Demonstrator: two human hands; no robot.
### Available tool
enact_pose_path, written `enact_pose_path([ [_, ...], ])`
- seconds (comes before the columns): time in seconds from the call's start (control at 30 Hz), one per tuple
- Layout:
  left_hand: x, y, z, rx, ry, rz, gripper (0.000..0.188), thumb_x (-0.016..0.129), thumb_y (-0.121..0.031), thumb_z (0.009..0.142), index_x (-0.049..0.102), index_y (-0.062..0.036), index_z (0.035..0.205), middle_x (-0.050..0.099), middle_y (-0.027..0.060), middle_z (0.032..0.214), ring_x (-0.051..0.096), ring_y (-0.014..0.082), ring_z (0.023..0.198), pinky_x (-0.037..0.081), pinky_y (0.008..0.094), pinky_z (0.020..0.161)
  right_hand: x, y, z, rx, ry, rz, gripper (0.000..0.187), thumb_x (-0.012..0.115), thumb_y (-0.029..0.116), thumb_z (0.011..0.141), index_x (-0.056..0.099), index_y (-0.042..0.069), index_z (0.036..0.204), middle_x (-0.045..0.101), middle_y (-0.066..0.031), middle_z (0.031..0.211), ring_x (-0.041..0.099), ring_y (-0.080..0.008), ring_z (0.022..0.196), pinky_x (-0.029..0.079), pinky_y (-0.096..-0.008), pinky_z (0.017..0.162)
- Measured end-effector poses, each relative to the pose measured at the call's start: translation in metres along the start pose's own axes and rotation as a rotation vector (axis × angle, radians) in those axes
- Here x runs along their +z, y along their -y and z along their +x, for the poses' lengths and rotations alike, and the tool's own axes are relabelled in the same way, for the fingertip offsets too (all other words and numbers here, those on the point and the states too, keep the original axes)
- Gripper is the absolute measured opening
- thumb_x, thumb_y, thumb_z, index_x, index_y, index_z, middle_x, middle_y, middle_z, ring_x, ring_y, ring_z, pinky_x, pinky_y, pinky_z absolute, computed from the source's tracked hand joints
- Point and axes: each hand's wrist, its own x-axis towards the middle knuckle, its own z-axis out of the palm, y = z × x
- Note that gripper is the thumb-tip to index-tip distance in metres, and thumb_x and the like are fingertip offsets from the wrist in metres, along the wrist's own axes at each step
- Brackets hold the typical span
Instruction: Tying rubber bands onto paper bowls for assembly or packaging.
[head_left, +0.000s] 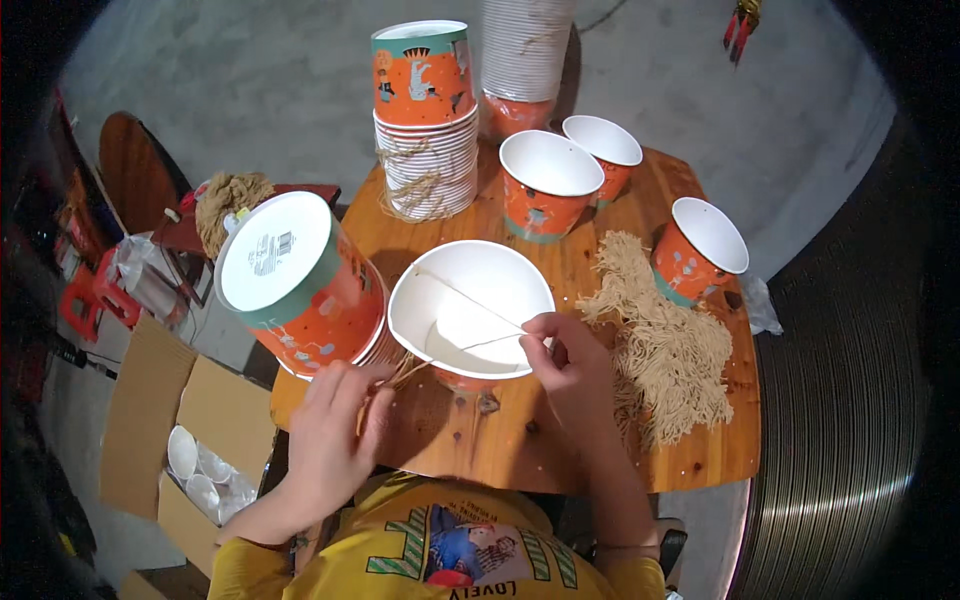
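Brown wooden table (540, 445), grey floor (708, 520); dark ribbed panel (840, 420) at right, light streaking lower part.

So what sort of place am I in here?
Probably a small makeshift workroom, though I can't be certain: there's a tall stack of paper buckets on a wooden table, a heap of tan strings beside your right forearm, and an open cardboard box.

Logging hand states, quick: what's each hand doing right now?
Left hand: closed, holding tan string beside the cup.
Right hand: closed, pinching tan string at the cup's right side.
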Motion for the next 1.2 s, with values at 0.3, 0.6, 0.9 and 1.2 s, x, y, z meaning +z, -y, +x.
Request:
enact_pose_path([
  [0.3, 0.056, -0.027, 0.065, 0.254, 0.265, -0.187, 0.024, 0.051, -0.023, 0.092, 0.059, -0.0017, 0.084, 0.060, 0.0151, 0.078, 0.058, 0.0329, 0.079, 0.047, 0.0409, 0.071, -0.002, 0.002, -0.001, 0.387, 0.037, 0.582, 0.014, 0.060, 0.016, 0.091, 0.062, 0.008, 0.103, 0.064, 0.0023, 0.082, 0.053, -0.0057, 0.067, 0.041, -0.0217, 0.055],
  [0.6, 0.077, -0.011, 0.112, -0.128, 1.036, -0.533, 0.036, 0.039, -0.036, 0.100, 0.054, -0.0087, 0.118, 0.062, 0.0031, 0.086, 0.057, 0.0137, 0.082, 0.046, 0.0274, 0.075, -0.011, -0.015, 0.001, 0.558, 0.105, 1.227, 0.017, 0.055, 0.018, 0.092, 0.056, 0.007, 0.106, 0.056, 0.0025, 0.076, 0.045, -0.0026, 0.052, 0.032, -0.0133, 0.043],
  [0.9, 0.094, 0.000, 0.114, 0.257, 1.017, -0.280, 0.024, 0.058, -0.027, 0.087, 0.063, -0.0076, 0.101, 0.066, 0.0079, 0.083, 0.062, 0.0184, 0.075, 0.050, 0.0325, 0.066, -0.008, -0.025, -0.005, 0.384, 0.125, 1.464, 0.020, 0.056, 0.028, 0.093, 0.053, 0.009, 0.099, 0.053, 0.0003, 0.078, 0.047, -0.0064, 0.063, 0.037, -0.0172, 0.049],
  [1.2, 0.081, -0.009, 0.116, 0.128, 1.044, -0.177, 0.021, 0.056, -0.024, 0.083, 0.064, -0.0150, 0.100, 0.068, 0.0098, 0.083, 0.065, 0.0248, 0.080, 0.049, 0.0371, 0.073, -0.008, -0.020, -0.017, 0.336, 0.066, 1.341, 0.022, 0.058, 0.030, 0.092, 0.052, 0.010, 0.099, 0.052, -0.0001, 0.081, 0.048, -0.0085, 0.070, 0.042, -0.0207, 0.059],
])
